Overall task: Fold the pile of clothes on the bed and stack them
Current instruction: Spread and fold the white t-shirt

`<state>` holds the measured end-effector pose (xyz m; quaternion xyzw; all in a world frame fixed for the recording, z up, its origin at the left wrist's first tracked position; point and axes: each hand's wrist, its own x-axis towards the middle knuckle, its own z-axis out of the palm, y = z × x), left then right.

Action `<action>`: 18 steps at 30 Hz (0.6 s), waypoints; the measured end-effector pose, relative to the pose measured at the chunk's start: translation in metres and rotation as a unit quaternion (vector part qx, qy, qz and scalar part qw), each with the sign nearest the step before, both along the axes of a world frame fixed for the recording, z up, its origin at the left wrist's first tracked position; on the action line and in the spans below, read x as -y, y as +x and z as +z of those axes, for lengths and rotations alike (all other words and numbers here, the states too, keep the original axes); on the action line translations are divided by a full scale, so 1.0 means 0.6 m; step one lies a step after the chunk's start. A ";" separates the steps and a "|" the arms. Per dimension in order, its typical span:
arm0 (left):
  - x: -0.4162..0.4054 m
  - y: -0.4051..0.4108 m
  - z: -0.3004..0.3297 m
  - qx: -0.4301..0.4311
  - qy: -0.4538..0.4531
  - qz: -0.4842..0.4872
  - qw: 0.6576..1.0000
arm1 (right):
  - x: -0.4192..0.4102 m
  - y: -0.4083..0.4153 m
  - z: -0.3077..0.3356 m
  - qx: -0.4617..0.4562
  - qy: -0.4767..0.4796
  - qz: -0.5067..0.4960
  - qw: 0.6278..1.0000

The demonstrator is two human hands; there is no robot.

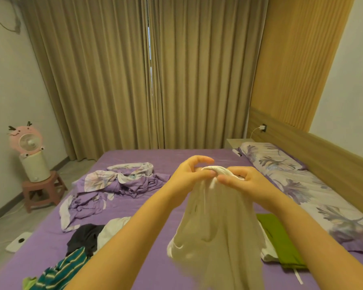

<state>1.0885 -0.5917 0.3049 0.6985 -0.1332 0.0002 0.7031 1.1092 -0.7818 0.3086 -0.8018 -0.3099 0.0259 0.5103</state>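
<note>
A cream-white garment (220, 222) is held up above the purple bed (176, 158), bunched at its top edge between both hands and hanging down loosely toward the near edge of the bed. The left hand (189, 174) is closed on the bunched top, with thumb and fingers curled round a rolled band of the fabric; the right hand (245, 181) is likewise clenched on the same band just beside the left, its thumb stretched toward the other hand. On the bed to the right of the hanging garment, a green folded piece (281, 241) is laid on top of a white folded piece (269, 256), the two forming a small stack beside the floral pillow (298, 176) at the bed's right side. On the bed's near left part, an unfolded heap is seen: a dark garment (84, 237), a white garment (113, 229) and a green striped garment (65, 271). Farther toward the bed's left middle, a crumpled purple floral sheet (117, 181) is spread. Beyond the bed, tan curtains (147, 76) are hung. Left of the bed, a pink fan (26, 139) is set on a cream cylinder on a small stool (43, 191).
</note>
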 end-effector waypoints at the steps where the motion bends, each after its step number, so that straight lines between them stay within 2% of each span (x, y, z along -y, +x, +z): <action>1: 0.000 0.005 -0.002 -0.006 0.008 -0.013 1.000 | 0.006 0.000 0.000 -0.008 0.033 0.001 0.999; 4: -0.010 0.012 -0.023 -0.034 0.070 -0.052 0.996 | 0.023 -0.004 0.003 -0.058 0.124 0.007 0.991; 7: -0.028 0.008 -0.073 -0.048 0.148 -0.080 0.985 | 0.039 -0.002 0.008 -0.094 0.185 -0.029 0.978; 11: -0.055 0.000 -0.147 -0.095 0.213 -0.026 0.972 | 0.063 0.012 0.003 -0.119 0.252 -0.094 0.956; 15: -0.041 -0.001 -0.134 -0.065 0.171 0.000 0.983 | 0.069 0.022 -0.024 -0.079 0.137 -0.129 0.979; 18: -0.001 0.010 -0.084 0.010 0.202 0.010 0.979 | 0.058 0.021 -0.036 -0.043 0.025 -0.118 0.992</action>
